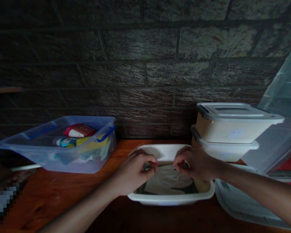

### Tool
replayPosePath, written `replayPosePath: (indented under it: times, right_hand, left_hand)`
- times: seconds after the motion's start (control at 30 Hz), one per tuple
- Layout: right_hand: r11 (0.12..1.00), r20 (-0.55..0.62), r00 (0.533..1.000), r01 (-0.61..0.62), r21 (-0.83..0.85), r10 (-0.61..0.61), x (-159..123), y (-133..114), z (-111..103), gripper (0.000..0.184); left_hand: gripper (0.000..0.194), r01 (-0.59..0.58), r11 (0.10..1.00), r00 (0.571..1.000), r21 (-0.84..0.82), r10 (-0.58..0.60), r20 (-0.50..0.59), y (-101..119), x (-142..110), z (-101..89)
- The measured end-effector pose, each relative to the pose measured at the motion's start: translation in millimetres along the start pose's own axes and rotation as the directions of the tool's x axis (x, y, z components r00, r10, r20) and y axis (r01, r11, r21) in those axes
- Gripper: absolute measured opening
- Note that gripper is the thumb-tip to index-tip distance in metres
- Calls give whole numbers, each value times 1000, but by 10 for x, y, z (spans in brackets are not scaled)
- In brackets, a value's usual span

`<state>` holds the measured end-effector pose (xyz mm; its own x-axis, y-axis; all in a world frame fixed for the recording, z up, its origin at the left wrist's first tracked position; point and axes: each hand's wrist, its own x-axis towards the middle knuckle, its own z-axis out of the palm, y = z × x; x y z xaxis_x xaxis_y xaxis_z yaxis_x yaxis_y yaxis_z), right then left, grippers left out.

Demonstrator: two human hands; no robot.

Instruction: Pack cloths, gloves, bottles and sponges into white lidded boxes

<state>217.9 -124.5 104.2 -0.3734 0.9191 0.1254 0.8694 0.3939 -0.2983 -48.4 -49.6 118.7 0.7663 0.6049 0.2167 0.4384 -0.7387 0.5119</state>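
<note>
A white plastic tub (171, 199) without a lid stands in front of me on the wooden table. Inside it lies a pale cloth (168, 179) with dark green patches, its surface slightly wrinkled. My left hand (138, 166) reaches over the tub's left side, thumb and forefinger pinched at the upper left edge of the cloth. From the right, my right hand (195, 161) comes over the opposite side, its fingers likewise pinched at the cloth's upper right edge. The fingertips partly hide the fabric they hold.
A clear bin (75, 166) with blue handles, at left, holds a red-and-white packet (80, 130) and other items. Two lidded boxes (230, 129) are stacked at back right. A loose lid (242, 197) lies right of the tub. A dark brick wall (145, 74) rises behind the table (63, 194).
</note>
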Motion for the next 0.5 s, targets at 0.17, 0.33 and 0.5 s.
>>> replayPosePath:
  times: [0.17, 0.33, 0.5]
  right_hand:
    - [1000, 3, 1000, -1, -5, 1, 7, -17, -16, 21]
    - [1000, -21, 1000, 5, 2, -5, -7, 11, 35, 21]
    - [999, -57, 998, -30, 14, 31, -26, 87, 153, 19]
  left_hand:
    - [12, -22, 1000, 1000, -13, 22, -4, -23, 2, 4]
    - [11, -43, 999, 998, -13, 42, -37, -58, 2, 37]
    - [12, -82, 996, 994, -35, 79, -76, -109, 1, 91]
